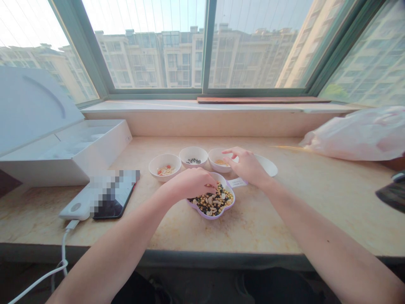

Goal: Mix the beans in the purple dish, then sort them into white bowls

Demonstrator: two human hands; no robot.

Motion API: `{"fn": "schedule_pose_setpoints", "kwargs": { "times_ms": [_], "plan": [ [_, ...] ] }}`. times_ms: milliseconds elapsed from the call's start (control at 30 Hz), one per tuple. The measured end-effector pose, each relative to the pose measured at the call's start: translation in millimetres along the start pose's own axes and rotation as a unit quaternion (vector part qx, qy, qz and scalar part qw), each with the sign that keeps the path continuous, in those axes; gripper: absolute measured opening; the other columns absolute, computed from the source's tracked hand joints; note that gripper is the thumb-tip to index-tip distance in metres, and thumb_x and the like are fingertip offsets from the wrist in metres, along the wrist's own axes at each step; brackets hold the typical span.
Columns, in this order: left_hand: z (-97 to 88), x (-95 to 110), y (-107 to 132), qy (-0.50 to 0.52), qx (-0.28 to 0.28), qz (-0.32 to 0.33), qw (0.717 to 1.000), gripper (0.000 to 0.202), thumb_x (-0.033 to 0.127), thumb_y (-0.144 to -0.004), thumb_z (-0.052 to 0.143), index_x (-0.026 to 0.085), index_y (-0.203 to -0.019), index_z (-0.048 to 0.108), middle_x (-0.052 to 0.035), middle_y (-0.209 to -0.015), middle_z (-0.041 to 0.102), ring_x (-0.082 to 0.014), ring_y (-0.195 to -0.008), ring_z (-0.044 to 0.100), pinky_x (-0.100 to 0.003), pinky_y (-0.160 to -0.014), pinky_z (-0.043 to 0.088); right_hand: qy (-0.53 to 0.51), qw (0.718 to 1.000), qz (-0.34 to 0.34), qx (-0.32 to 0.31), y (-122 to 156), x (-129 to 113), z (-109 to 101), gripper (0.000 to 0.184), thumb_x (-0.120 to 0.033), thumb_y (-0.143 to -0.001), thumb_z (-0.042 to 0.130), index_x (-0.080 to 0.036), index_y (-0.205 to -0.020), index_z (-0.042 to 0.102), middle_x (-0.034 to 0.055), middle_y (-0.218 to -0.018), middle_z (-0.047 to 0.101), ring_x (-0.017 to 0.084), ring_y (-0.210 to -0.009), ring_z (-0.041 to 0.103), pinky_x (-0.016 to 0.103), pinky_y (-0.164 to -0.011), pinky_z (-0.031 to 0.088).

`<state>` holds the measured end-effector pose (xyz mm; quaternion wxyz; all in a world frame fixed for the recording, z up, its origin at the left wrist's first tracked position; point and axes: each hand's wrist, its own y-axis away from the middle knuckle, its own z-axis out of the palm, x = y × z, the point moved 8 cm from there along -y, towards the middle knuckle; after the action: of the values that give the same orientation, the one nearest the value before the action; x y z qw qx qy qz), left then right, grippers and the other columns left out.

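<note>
My left hand (196,182) reaches into a purple-rimmed shaped bowl (212,217) full of mixed black beans, yellow beans and pale flat seeds (213,202). Its fingers are bent together at the beans, and whatever they pinch is hidden. Over the right edge of a small white bowl with yellow beans (220,162) is my right hand (245,164), thumb and fingers apart, with nothing visible between them. To the left stand a white bowl with a few black beans (193,161) and a white bowl with pale seeds and reddish pieces (165,169).
A white plate (268,165) lies partly behind my right hand. At left are an open white box (101,147), a phone (117,202) and a white charger (76,207) with a cable. A plastic bag (360,135) lies at right, below the windows.
</note>
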<state>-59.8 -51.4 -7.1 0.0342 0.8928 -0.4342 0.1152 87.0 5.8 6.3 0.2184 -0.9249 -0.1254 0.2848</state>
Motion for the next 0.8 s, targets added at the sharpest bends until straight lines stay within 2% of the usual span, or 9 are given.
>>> {"fn": "schedule_pose_setpoints", "kwargs": {
  "times_ms": [67,133,233,300,400,500,667,733,800],
  "plan": [
    [-8.1,-3,1,-0.017,0.044,-0.009,0.999,0.024,0.026,-0.099,0.058,0.024,-0.093,0.081,-0.0015,-0.101,0.079,-0.0173,-0.09,0.071,-0.026,-0.076,0.049,-0.019,1.0,-0.001,0.007,0,-2,-2,0.021,-0.031,-0.09,0.066,-0.02,-0.102,0.079,0.0088,-0.098,0.078,0.023,-0.082,0.069,0.037,-0.08,0.052],
    [-19.9,-10,2,-0.029,0.112,-0.039,0.992,0.028,0.027,-0.102,0.054,0.022,-0.095,0.08,-0.0039,-0.1,0.078,-0.0185,-0.09,0.07,-0.027,-0.077,0.049,-0.067,0.998,0.002,-0.001,1,-5,-3,0.023,-0.037,-0.092,0.064,-0.019,-0.094,0.079,0.0081,-0.091,0.078,0.022,-0.077,0.068,0.035,-0.076,0.052],
    [-36.6,-21,8,-0.017,0.213,-0.077,0.974,0.032,0.029,-0.106,0.046,0.021,-0.106,0.077,-0.006,-0.105,0.076,-0.0189,-0.094,0.069,-0.029,-0.081,0.05,-0.206,0.974,0.038,-0.089,6,-10,10,0.046,-0.058,-0.093,0.059,-0.016,-0.083,0.077,0.0072,-0.075,0.073,0.017,-0.062,0.062,0.031,-0.061,0.048],
    [-42.2,-22,10,-0.009,0.249,-0.078,0.965,0.032,0.031,-0.107,0.045,0.022,-0.111,0.075,-0.0059,-0.107,0.076,-0.0186,-0.096,0.069,-0.029,-0.083,0.05,-0.313,0.931,0.07,-0.171,14,-18,24,0.06,-0.073,-0.088,0.058,-0.015,-0.084,0.076,0.0078,-0.076,0.072,0.014,-0.056,0.058,0.027,-0.051,0.043],
    [-40.7,-16,9,-0.01,0.249,-0.06,0.967,0.03,0.031,-0.107,0.045,0.022,-0.107,0.074,-0.0052,-0.102,0.076,-0.0178,-0.093,0.068,-0.028,-0.082,0.049,-0.423,0.868,0.086,-0.246,25,-36,36,0.063,-0.077,-0.08,0.064,-0.015,-0.088,0.076,0.0098,-0.088,0.073,0.012,-0.059,0.058,0.023,-0.045,0.038],
    [-36.0,-11,8,-0.006,0.241,-0.049,0.969,0.033,0.031,-0.108,0.043,0.021,-0.104,0.074,-0.0056,-0.1,0.076,-0.017,-0.092,0.068,-0.027,-0.082,0.049,-0.467,0.842,0.101,-0.251,29,-43,40,0.055,-0.069,-0.076,0.075,-0.015,-0.087,0.075,0.007,-0.08,0.07,0.011,-0.059,0.055,0.021,-0.046,0.038],
    [-31.2,-12,6,-0.017,0.219,-0.06,0.974,0.033,0.028,-0.108,0.044,0.019,-0.125,0.07,-0.0088,-0.109,0.077,-0.0195,-0.097,0.071,-0.03,-0.084,0.051,-0.481,0.836,0.119,-0.236,30,-38,44,0.046,-0.062,-0.075,0.079,-0.016,-0.082,0.075,0.0022,-0.072,0.063,0.01,-0.06,0.051,0.021,-0.049,0.039],
    [-30.5,-14,5,-0.016,0.202,-0.073,0.977,0.033,0.026,-0.106,0.046,0.018,-0.13,0.067,-0.0096,-0.108,0.077,-0.0207,-0.095,0.071,-0.031,-0.081,0.051,-0.458,0.848,0.112,-0.241,30,-35,45,0.044,-0.061,-0.079,0.076,-0.017,-0.083,0.076,0.001,-0.068,0.061,0.01,-0.058,0.05,0.022,-0.048,0.037],
    [-28.9,-15,5,-0.006,0.174,-0.09,0.981,0.031,0.025,-0.105,0.046,0.017,-0.123,0.07,-0.0092,-0.101,0.078,-0.0207,-0.089,0.072,-0.03,-0.076,0.051,-0.407,0.874,0.098,-0.245,29,-32,43,0.043,-0.06,-0.083,0.071,-0.017,-0.087,0.078,-0.001,-0.06,0.057,0.01,-0.053,0.046,0.023,-0.046,0.033]
  ]
}}
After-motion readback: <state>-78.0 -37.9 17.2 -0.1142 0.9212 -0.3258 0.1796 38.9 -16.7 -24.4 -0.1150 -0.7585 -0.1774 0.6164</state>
